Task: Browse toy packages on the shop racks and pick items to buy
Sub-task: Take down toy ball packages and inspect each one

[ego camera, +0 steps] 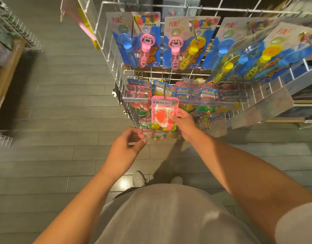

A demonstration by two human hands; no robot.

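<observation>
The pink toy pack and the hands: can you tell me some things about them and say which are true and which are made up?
1. The right hand grips the pink toy pack by its right edge. True.
2. The left hand holds a bubble wand card. False: it holds nothing, fingers loosely curled just below and left of the pack.
3. The pink pack shows an orange hand-shaped toy inside. True.
4. The bubble wand cards hang below the pink pack. False: they hang on the white wire rack in the row above it.
5. The pink pack lies on the floor. False: it is up at the rack's lower hooks.
</observation>
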